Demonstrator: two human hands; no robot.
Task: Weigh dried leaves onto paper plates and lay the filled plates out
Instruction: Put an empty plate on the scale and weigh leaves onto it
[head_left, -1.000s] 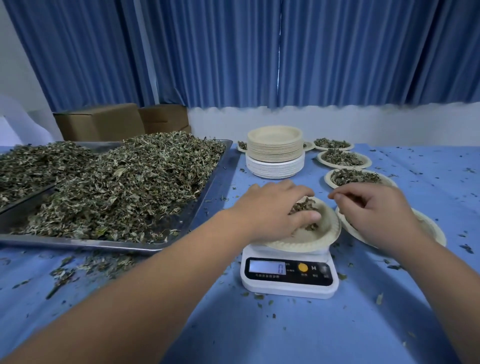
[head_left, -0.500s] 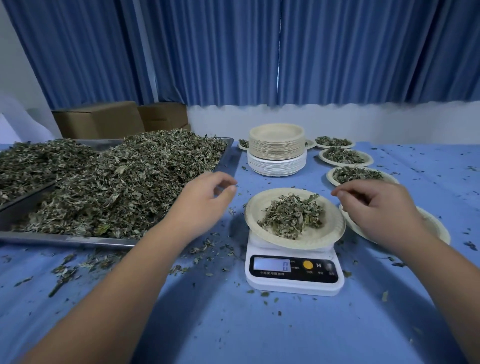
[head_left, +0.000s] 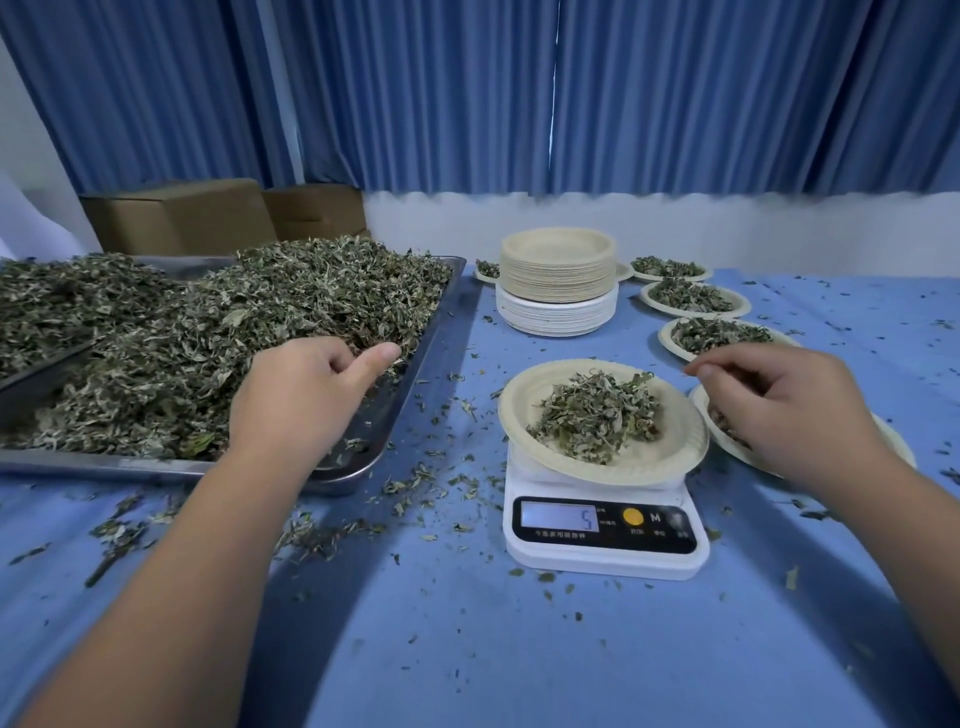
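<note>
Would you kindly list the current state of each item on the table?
White digital kitchen scale: on, shows 5.
Beige paper plate on scale: holds leaves.
Steel tray: heaped with dried leaves.
Stack of empty paper plates: untouched.
Left hand: in the tray's leaves.
Right hand: fingers curled, over a side plate.

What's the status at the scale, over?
Left hand digging into tray leaves, grip unclear. Right hand hovering over neighbouring plate, fingers curled. Plate on scale loaded, display reads 5. Nothing obstructing.
</note>
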